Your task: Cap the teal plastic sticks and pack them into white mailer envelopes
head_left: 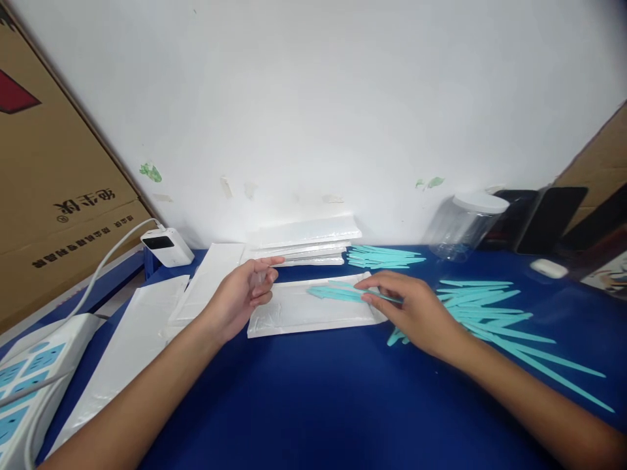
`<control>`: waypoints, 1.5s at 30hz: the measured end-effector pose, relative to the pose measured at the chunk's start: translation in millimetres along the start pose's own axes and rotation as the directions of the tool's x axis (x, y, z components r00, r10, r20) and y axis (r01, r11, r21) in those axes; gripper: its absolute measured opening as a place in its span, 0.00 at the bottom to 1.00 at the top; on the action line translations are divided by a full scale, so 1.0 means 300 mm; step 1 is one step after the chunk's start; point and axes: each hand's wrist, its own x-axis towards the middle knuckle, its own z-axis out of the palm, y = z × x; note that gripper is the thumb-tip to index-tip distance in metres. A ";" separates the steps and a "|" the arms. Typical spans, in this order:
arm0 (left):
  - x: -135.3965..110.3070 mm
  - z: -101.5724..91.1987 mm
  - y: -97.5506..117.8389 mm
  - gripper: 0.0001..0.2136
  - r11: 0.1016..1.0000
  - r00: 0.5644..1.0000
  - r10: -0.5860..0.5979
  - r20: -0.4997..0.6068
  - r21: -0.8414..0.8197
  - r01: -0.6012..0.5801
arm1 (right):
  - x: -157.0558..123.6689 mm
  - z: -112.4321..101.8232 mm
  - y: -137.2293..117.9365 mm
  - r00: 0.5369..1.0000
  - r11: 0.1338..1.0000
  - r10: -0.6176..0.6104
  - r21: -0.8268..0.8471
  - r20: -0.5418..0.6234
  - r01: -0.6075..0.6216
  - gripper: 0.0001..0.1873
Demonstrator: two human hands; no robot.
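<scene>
My right hand point(416, 310) pinches a few flat, tapered teal sticks point(336, 292) between thumb and fingers. They lie over a white, clear-wrapped envelope-like packet point(298, 318) flat on the blue table. My left hand point(242, 294) hovers at the packet's left end, index finger stretched out and the other fingers loosely bent, with nothing seen in it. To the right, a loose pile of teal sticks point(490, 313) fans out, partly behind my right wrist. Another bunch of teal sticks point(385, 256) rests further back. Behind the packet is a stack of white packets point(308, 235).
More white packets point(132, 339) lie at left beside a power strip point(63, 365) with cables. A white device with a dark screen point(169, 248) stands near the wall. Back right are a clear jar point(460, 228), a dark phone-like slab point(551, 219) and a small white case point(548, 268). Cardboard point(59, 176) flanks the left.
</scene>
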 end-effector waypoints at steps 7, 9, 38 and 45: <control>-0.023 0.014 0.007 0.15 0.999 0.987 -0.037 0.155 0.033 0.032 | 0.026 0.069 0.031 0.979 0.977 -0.194 -0.078 0.061 0.198 0.09; -0.009 -0.010 0.015 0.16 0.991 0.988 -0.009 0.152 0.133 -0.012 | 0.036 0.068 0.036 0.969 0.966 -0.238 -0.090 0.067 0.243 0.11; 0.104 -0.126 -0.011 0.14 0.198 0.919 0.345 0.192 0.942 -0.271 | 0.094 -0.136 0.349 0.996 0.809 -0.034 -0.588 -0.086 -0.023 0.14; 0.050 -0.060 -0.005 0.15 0.697 0.960 0.254 0.120 0.665 -0.268 | 0.094 -0.150 0.357 0.998 0.812 -0.025 -0.584 -0.064 -0.018 0.07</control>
